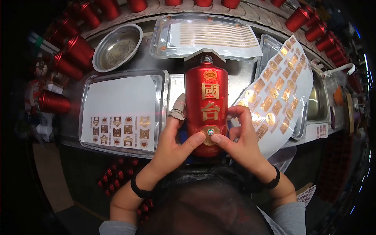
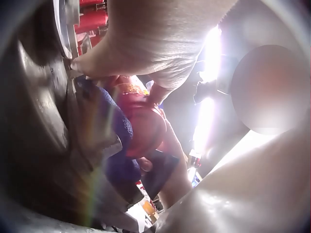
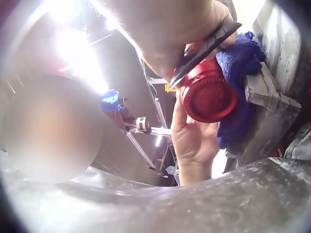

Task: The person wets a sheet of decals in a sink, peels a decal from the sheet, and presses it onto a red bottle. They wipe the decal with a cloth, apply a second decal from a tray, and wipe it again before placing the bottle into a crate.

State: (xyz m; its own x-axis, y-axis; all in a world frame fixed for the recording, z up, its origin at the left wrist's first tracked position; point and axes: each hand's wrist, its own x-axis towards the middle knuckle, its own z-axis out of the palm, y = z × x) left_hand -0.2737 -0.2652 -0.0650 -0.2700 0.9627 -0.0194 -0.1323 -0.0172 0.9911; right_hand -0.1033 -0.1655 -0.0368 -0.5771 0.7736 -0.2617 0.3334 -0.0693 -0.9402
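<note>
A red liquor bottle [image 1: 207,94] with gold Chinese characters lies before me, neck pointing away. In the right wrist view its round base [image 3: 211,99] rests against a blue cloth [image 3: 238,73] on a support. My left hand [image 1: 171,147] holds the bottle's left side. Its thumb presses the edge of a round gold emblem [image 1: 207,139] low on the bottle, and a pale cover [image 1: 178,109] wraps one finger. On the other side my right hand [image 1: 244,137] holds the bottle with bent fingers, thumb on the same emblem beside a small green-and-white dot [image 1: 210,131].
To the left a metal tray [image 1: 162,102] carries a sheet of gold characters [image 1: 121,94]. Behind are a steel bowl [image 1: 135,33] and another tray [image 1: 156,43] with a striped sheet. A large gold sticker sheet [image 1: 280,90] lies right, by a sink [image 1: 319,100]. Red bottles [image 1: 55,102] line the edges.
</note>
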